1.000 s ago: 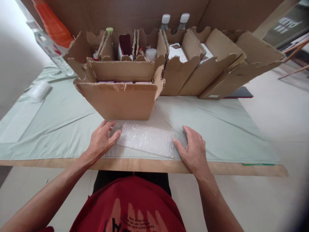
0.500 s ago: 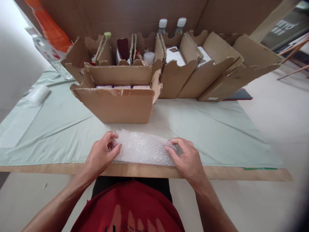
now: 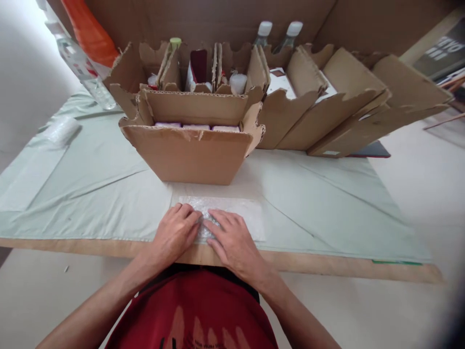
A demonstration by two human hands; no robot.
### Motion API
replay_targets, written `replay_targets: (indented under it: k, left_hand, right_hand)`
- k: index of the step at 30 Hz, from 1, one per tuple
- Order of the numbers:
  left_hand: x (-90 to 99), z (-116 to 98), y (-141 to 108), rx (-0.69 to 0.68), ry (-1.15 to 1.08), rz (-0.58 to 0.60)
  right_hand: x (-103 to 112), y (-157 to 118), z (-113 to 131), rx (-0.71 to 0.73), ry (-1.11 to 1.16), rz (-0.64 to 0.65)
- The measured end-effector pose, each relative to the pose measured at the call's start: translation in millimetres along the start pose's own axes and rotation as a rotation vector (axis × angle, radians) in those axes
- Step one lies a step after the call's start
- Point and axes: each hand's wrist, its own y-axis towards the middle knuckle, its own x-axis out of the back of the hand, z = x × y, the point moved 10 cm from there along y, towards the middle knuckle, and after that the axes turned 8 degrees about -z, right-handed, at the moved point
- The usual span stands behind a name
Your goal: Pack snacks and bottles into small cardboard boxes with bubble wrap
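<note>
A sheet of bubble wrap [image 3: 232, 207] lies flat on the cloth near the table's front edge, its left part bunched between my hands. My left hand [image 3: 178, 228] is closed at that left part, with its fingers pressed together and the tips on the plastic. Just to the right, my right hand [image 3: 229, 237] grips the same bunched part, fingers bent over it and thumb nearer the edge. The two hands almost meet, and they hide much of the wrap. Behind them stands an open cardboard box [image 3: 189, 155] with several pale packs [image 3: 196, 127] inside.
Several open cardboard bins [image 3: 294, 116] line the back, holding boxes and small goods. At left stand a clear bottle [image 3: 85, 72] and an orange bottle [image 3: 89, 34]. A roll of bubble wrap [image 3: 63, 131] lies at the far left. Green cloth [image 3: 327, 203] covers the table.
My hands have come together from the two ends of the bubble wrap to its left part. The wrap now lies flat on the right and is bunched under my fingers.
</note>
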Motion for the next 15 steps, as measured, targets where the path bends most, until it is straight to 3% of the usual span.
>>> replay_targets:
  k: [2, 5, 8, 11, 15]
  left_hand:
    - [-8.3, 2, 1, -0.004, 0.011, 0.036]
    - [-8.0, 6, 2, -0.007, -0.046, 0.029]
    - [5.1, 17, 1, 0.063, -0.114, -0.055]
    - [20.8, 43, -6, 0.268, -0.021, -0.133]
    - [15.2, 66, -14, 0.483, 0.089, 0.002]
  right_hand:
    - [3, -19, -22, -0.042, -0.078, 0.026]
    - [57, -57, -81, -0.258, -0.282, -0.203]
    - [94, -70, -108, -0.347, -0.326, -0.340]
    - [78, -44, -105, -0.302, -0.273, -0.255]
    - [35, -16, -103, -0.330, -0.252, -0.099]
